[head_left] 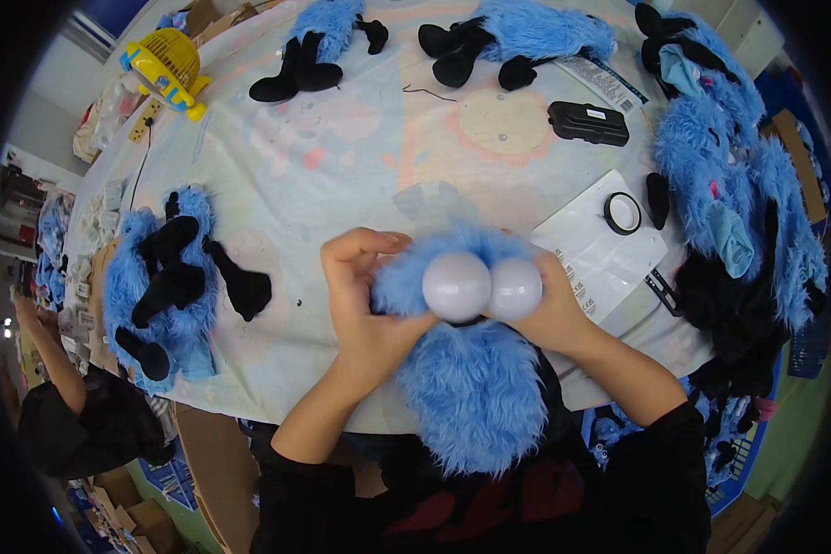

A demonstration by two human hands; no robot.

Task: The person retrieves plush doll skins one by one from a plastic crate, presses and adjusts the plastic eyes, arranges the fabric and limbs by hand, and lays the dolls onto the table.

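Observation:
A blue furry plush toy [475, 397] is held up in front of my chest, over the table's near edge. Two white balls [457, 287], side by side like big eyes, sit on its head. My left hand [365, 300] grips the head fur on one side, thumb pressed in near the larger ball. On the other side my right hand [554, 309] closes around the head beside the smaller ball. Parts of the fingers on both hands are hidden behind fur and balls.
More blue plush toys with black limbs lie left [166, 286], at the back [545, 32] and piled right [729, 148]. A black case [589, 124], a roll of black tape [622, 213] on white sheets and a yellow fan [168, 69] are around. Another person's arm [55, 355] shows left.

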